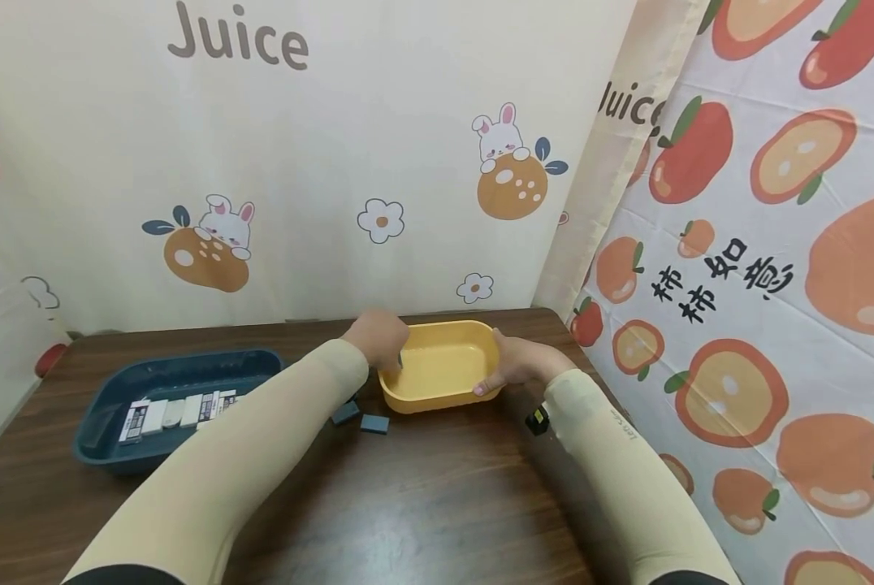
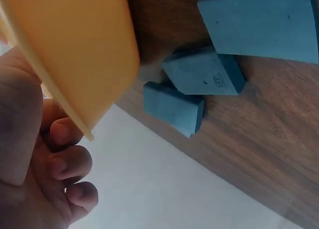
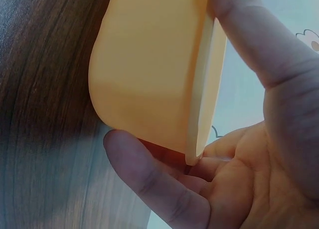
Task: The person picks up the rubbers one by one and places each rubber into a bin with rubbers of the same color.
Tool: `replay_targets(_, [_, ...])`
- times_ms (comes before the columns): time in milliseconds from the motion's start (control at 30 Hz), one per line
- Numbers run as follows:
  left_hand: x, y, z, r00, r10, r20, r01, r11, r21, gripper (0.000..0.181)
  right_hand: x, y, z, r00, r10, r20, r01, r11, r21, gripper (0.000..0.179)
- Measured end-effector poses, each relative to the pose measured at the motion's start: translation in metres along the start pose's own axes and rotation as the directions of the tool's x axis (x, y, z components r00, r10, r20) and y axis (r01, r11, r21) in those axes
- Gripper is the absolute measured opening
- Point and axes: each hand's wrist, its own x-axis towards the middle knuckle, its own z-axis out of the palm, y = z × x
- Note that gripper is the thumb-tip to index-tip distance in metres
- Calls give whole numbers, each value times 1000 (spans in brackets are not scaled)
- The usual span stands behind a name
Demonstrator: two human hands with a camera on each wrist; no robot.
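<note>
My left hand (image 1: pixel 380 337) reaches over the left end of a yellow plastic tray (image 1: pixel 437 402). A small blue-grey bit shows under its fingertips inside the tray, seemingly a blue eraser that it pinches; most of that is hidden. In the left wrist view, the other fingers (image 2: pixel 70 162) curl outside the rim. My right hand (image 1: pixel 517 361) grips the tray's right end, thumb by the front rim and fingers around the end wall. Just left of the tray, several blue erasers (image 2: pixel 204 72) lie on the table, one marked 4B.
A dark blue tray (image 1: pixel 108 447) stands at the left, holding a row of white blocks (image 1: pixel 170 414) with black print. The brown wooden table (image 1: pixel 408 504) ends at a printed curtain (image 1: pixel 320 162) behind and another (image 1: pixel 729 268) on the right.
</note>
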Motion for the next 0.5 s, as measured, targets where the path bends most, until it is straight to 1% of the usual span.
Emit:
replay_targets(133, [-1, 5, -1, 1000, 3, 14, -4, 998, 65, 27, -1, -1, 0, 1000, 29, 6, -29, 999, 30, 158])
replay_targets(267, [-2, 10, -1, 1000, 4, 15, -6, 994, 106, 23, -1, -1, 1, 999, 43, 6, -43, 999, 6, 158])
replay_targets(300, [-1, 11, -1, 1000, 4, 19, -6, 993, 117, 22, -1, -1, 0, 999, 44, 3, -44, 999, -17, 158])
replay_targets(367, [0, 12, 0, 1000, 4, 26, -7, 990, 143, 21, -1, 0, 0, 999, 52, 5, -52, 998, -29, 158])
replay_targets(500, [6, 11, 7, 999, -7, 48, -3, 980, 198, 22, -1, 0, 0, 998, 60, 14, -59, 998, -9, 158])
